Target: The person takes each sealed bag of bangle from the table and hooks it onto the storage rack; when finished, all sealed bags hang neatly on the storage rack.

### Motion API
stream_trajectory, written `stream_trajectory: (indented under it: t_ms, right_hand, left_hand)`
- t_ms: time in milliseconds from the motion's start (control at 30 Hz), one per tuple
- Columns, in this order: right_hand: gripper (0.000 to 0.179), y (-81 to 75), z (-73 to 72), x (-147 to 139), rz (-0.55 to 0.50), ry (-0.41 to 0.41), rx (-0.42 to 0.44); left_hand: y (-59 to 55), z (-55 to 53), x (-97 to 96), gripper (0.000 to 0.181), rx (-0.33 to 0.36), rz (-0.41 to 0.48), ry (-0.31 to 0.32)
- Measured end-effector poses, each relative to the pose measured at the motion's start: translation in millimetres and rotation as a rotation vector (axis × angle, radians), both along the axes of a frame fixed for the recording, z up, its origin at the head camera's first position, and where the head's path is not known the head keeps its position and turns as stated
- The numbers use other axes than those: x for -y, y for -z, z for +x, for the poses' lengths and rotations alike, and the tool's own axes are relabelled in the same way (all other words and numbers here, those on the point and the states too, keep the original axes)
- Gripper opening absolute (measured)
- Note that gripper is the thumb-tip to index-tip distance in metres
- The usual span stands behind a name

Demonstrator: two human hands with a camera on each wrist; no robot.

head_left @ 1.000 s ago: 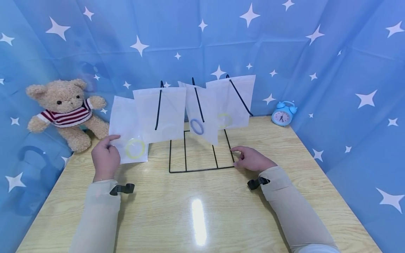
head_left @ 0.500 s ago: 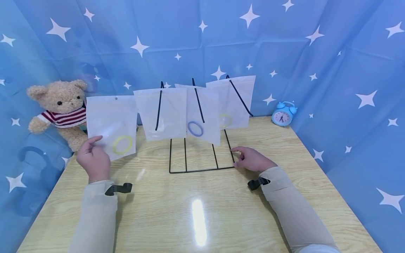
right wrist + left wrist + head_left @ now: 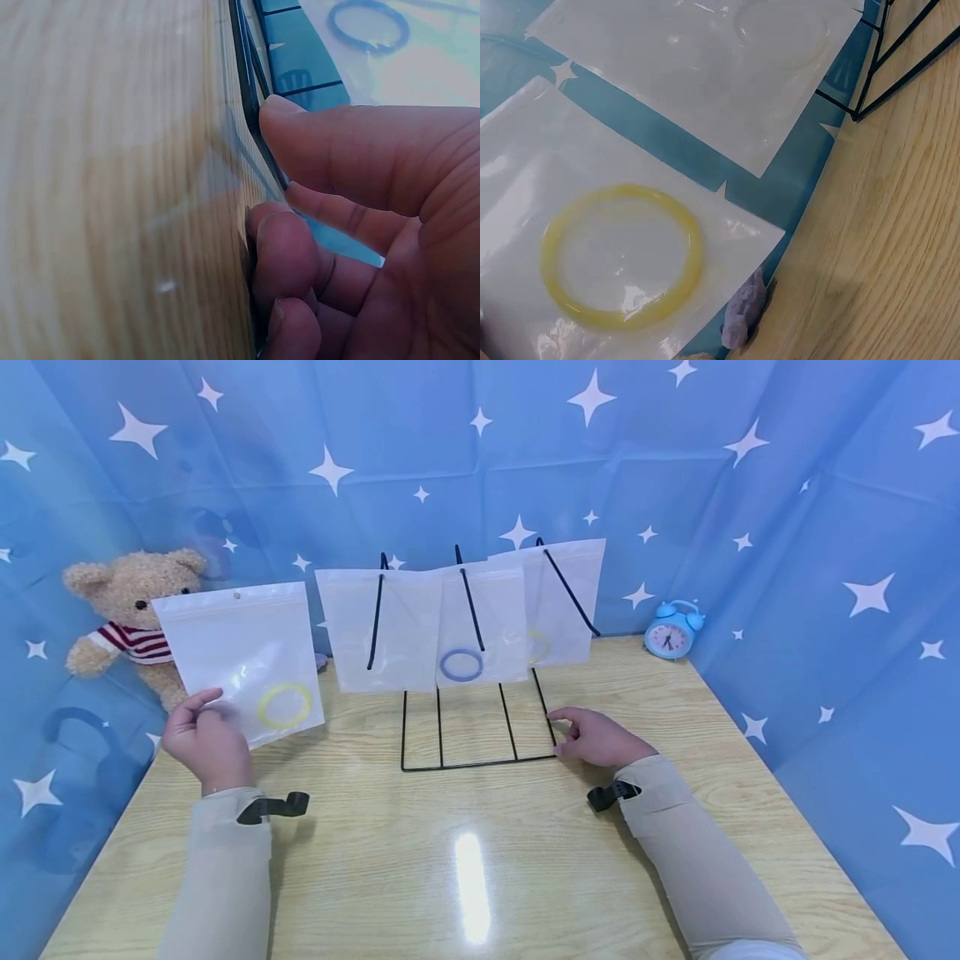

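My left hand [image 3: 207, 739] pinches the lower left edge of a white zip bag [image 3: 232, 639] with a yellow ring [image 3: 622, 322] in it. The bag is upright, left of the black wire rack [image 3: 480, 765] and apart from it. Three similar bags hang on the rack's prongs: a left bag [image 3: 352, 627], a middle bag [image 3: 498, 610] with a blue-purple ring [image 3: 461, 677], and a right bag [image 3: 577, 577] with a partly hidden yellow ring. At the rack's front right corner, my right hand [image 3: 596, 737] grips the base wire [image 3: 244, 71] with curled fingers.
A teddy bear [image 3: 135, 597] sits at the back left, partly behind the held bag. A small purple object [image 3: 744, 311] lies near that bag. At the back right stands a blue alarm clock [image 3: 669, 635]. Starry blue curtains [image 3: 420, 427] border the wooden table [image 3: 375, 877].
My left hand has carried its bag leftward, away from the hanging bags, and the bag now faces forward. The middle bag has swung round to face front. My right hand has stayed put.
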State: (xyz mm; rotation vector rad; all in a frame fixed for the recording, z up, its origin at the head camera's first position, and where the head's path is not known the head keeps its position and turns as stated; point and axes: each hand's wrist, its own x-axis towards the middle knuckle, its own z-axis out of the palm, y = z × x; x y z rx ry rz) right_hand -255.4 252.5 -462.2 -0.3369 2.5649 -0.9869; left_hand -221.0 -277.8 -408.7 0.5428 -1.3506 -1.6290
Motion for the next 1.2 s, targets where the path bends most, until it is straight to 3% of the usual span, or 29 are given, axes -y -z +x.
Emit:
stream_trajectory:
  t_ms: [233,400,667,833,1200]
  right_hand:
    - [0.064,0.7,-0.9,-0.6,-0.009,0.008,0.011]
    - [0.064,0.7,-0.9,-0.2,-0.010,0.006,0.010]
    - [0.064,0.6,-0.6,-0.1,-0.013,0.005,0.008]
    - [0.064,1.0,-1.3,0.2,-0.011,0.003,0.006]
    - [0.063,1.2,-1.2,0.5,0.000,0.007,0.003]
  left_hand:
    - [8.7,-6.2,7.8,0.040,-0.052,0.078,0.056]
    - [10.8,-6.7,6.0,0.037,-0.079,0.123,0.172]
    - [14.1,-8.0,0.0,0.040,-0.129,0.102,0.402]
    - [14.7,-6.6,-2.5,0.040,-0.111,0.092,0.524]
    - [5.9,0.2,-15.9,0.047,-0.151,0.105,0.704]
